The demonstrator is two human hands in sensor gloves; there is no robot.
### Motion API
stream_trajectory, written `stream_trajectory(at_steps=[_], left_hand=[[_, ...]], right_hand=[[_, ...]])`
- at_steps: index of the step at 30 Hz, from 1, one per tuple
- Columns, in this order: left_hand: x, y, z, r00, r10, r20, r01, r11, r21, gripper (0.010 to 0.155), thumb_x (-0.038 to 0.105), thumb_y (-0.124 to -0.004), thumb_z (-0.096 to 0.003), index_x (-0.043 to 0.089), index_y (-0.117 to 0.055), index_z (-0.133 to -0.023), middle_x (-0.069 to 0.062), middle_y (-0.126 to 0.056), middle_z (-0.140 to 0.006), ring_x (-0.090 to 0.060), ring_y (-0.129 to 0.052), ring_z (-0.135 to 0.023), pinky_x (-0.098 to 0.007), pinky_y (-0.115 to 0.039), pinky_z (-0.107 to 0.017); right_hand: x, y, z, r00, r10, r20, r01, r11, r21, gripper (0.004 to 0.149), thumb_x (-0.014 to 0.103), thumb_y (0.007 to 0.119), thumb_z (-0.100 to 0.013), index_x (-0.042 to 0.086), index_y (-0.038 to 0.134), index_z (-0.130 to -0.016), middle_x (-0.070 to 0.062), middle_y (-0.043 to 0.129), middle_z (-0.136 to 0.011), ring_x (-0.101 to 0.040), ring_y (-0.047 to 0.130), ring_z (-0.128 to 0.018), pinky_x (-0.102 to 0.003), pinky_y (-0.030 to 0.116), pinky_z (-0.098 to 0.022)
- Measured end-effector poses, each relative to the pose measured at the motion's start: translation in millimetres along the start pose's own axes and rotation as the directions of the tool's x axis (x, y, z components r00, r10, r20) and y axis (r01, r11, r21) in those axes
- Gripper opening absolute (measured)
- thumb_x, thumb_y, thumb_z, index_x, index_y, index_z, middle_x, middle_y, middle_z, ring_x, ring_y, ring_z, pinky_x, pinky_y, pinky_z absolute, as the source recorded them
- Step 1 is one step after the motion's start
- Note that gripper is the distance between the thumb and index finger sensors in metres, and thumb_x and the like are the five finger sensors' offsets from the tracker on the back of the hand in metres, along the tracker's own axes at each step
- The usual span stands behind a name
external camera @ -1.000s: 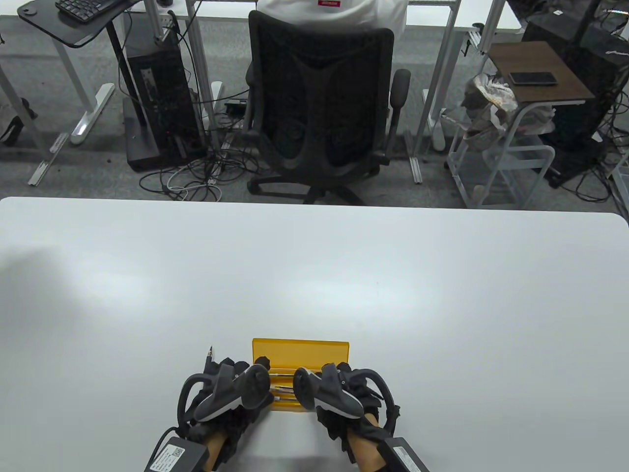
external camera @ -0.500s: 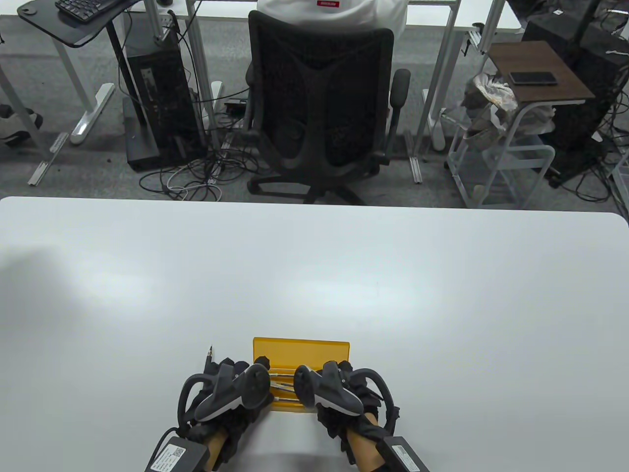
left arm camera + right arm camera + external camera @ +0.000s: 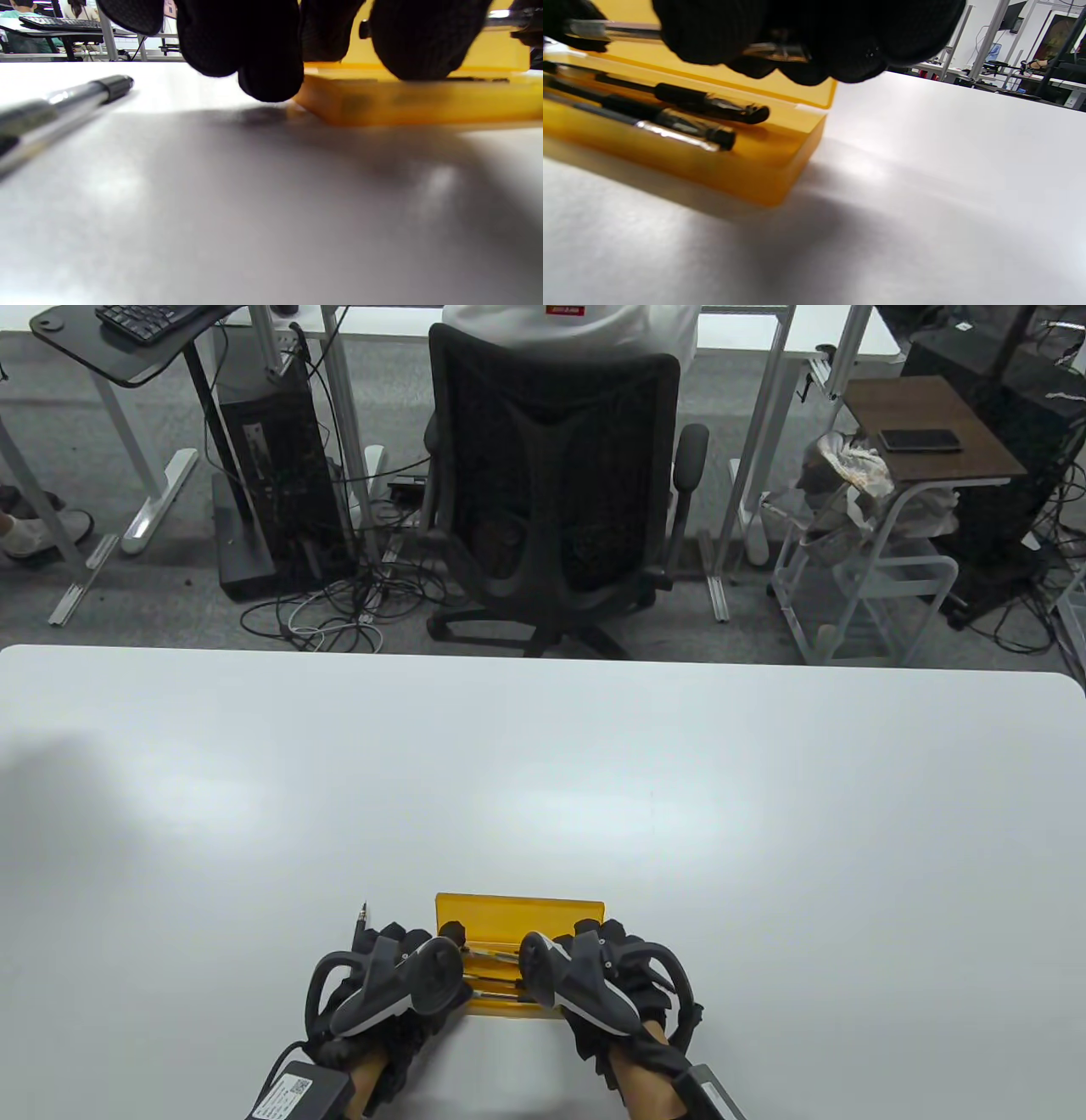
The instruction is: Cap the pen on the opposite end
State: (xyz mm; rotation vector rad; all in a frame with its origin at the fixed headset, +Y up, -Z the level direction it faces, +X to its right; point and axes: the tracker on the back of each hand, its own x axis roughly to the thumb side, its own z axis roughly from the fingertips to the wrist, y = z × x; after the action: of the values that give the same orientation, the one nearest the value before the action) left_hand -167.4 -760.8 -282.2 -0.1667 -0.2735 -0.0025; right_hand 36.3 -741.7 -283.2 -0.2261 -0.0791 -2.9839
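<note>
A clear-barrelled pen (image 3: 774, 50) with black ends is held level just above an open yellow pen case (image 3: 517, 913). My right hand (image 3: 780, 42) grips its right end. My left hand (image 3: 267, 51) holds its left end, where the barrel shows in the left wrist view (image 3: 502, 15). In the table view both hands (image 3: 424, 976) (image 3: 594, 976) sit at the case's two ends, fingers curled in. Two more pens (image 3: 704, 101) (image 3: 670, 123) lie in the case tray. Whether the cap is on cannot be seen.
Another pen (image 3: 63, 99) lies on the white table left of my left hand, its tip pointing away (image 3: 363, 911). The case stands near the table's front edge. An office chair (image 3: 551, 475) stands beyond the far edge.
My right hand has shifted a little to the right along the case. My left hand has stayed almost where it was.
</note>
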Motion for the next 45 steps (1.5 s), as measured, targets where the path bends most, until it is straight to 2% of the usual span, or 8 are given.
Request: stream_trajectory(at_steps=[9, 14, 16, 26, 31, 34, 39, 45], left_hand=[[-17, 43, 35, 0.851, 0.514, 0.104, -0.522, 0.811, 0.264, 0.064, 0.052, -0.08, -0.0487, 0.015, -0.075, -0.101, -0.011, -0.093, -0.085, -0.033, -0.085, -0.073, -0.064, -0.058, -0.068], [-16, 26, 44, 0.097, 0.977, 0.191, -0.995, 0.088, 0.052, 0.067, 0.037, -0.087, -0.0521, 0.015, -0.061, -0.11, -0.014, -0.077, -0.101, -0.036, -0.072, -0.087, -0.066, -0.048, -0.073], [-16, 23, 46, -0.022, 0.985, 0.17, -0.999, -0.029, 0.038, 0.055, 0.028, -0.085, -0.0548, 0.021, -0.065, -0.106, -0.012, -0.077, -0.1, -0.035, -0.071, -0.087, -0.066, -0.047, -0.074], [-17, 39, 48, 0.253, 0.934, 0.253, -0.953, 0.195, 0.232, 0.053, 0.031, -0.081, -0.0521, 0.015, -0.063, -0.099, -0.01, -0.095, -0.083, -0.025, -0.094, -0.066, -0.054, -0.066, -0.067], [-48, 53, 54, 0.321, 0.912, 0.256, -0.868, 0.174, 0.465, 0.054, 0.03, -0.078, -0.0538, 0.008, -0.06, -0.1, -0.012, -0.094, -0.081, -0.026, -0.092, -0.06, -0.055, -0.066, -0.064], [-82, 48, 63, 0.328, 0.907, 0.263, -0.849, 0.162, 0.503, 0.055, 0.031, -0.082, -0.0542, 0.006, -0.064, -0.1, -0.014, -0.097, -0.078, -0.027, -0.093, -0.059, -0.055, -0.066, -0.064], [-75, 47, 60, 0.479, 0.844, 0.242, -0.816, 0.326, 0.478, 0.056, 0.034, -0.09, -0.0525, 0.006, -0.073, -0.098, -0.015, -0.098, -0.075, -0.031, -0.09, -0.06, -0.059, -0.062, -0.066], [-37, 64, 61, 0.87, 0.424, 0.253, -0.493, 0.741, 0.456, 0.05, 0.031, -0.086, -0.0514, 0.01, -0.08, -0.096, -0.016, -0.096, -0.078, -0.036, -0.085, -0.069, -0.065, -0.055, -0.068]], right_hand=[[-27, -44, 26, 0.85, -0.514, 0.116, 0.525, 0.846, -0.098, 0.045, 0.035, 0.072, -0.041, 0.02, 0.085, -0.082, -0.009, 0.098, -0.068, -0.023, 0.103, -0.048, -0.037, 0.088, -0.033], [-10, -41, 28, 0.682, -0.712, 0.168, 0.704, 0.701, 0.114, 0.046, 0.036, 0.07, -0.041, 0.021, 0.084, -0.082, -0.007, 0.1, -0.061, -0.018, 0.102, -0.038, -0.036, 0.087, -0.03], [-11, -36, 26, 0.584, -0.806, 0.096, 0.785, 0.591, 0.187, 0.046, 0.038, 0.071, -0.041, 0.021, 0.085, -0.081, -0.006, 0.102, -0.058, -0.015, 0.101, -0.032, -0.035, 0.087, -0.028], [-10, -34, 25, 0.468, -0.882, 0.05, 0.85, 0.465, 0.245, 0.046, 0.037, 0.071, -0.042, 0.012, 0.09, -0.076, -0.007, 0.103, -0.047, -0.013, 0.101, -0.024, -0.034, 0.088, -0.022], [-18, -47, 27, 0.682, -0.729, 0.06, 0.727, 0.685, 0.06, 0.045, 0.038, 0.073, -0.04, 0.014, 0.093, -0.073, -0.003, 0.104, -0.042, -0.01, 0.1, -0.019, -0.03, 0.089, -0.019], [-46, -45, 24, 0.628, -0.778, 0.008, 0.778, 0.628, -0.022, 0.046, 0.041, 0.078, -0.041, 0.012, 0.094, -0.072, -0.003, 0.104, -0.04, -0.01, 0.099, -0.017, -0.031, 0.088, -0.018], [-45, -41, 27, 0.628, -0.777, 0.043, 0.778, 0.624, -0.073, 0.046, 0.04, 0.079, -0.04, 0.013, 0.092, -0.074, -0.003, 0.103, -0.041, -0.013, 0.1, -0.02, -0.033, 0.087, -0.02], [-43, -44, 32, 0.679, -0.731, 0.07, 0.732, 0.667, -0.137, 0.045, 0.032, 0.076, -0.041, 0.019, 0.086, -0.083, -0.005, 0.1, -0.057, -0.018, 0.102, -0.037, -0.037, 0.087, -0.031]])
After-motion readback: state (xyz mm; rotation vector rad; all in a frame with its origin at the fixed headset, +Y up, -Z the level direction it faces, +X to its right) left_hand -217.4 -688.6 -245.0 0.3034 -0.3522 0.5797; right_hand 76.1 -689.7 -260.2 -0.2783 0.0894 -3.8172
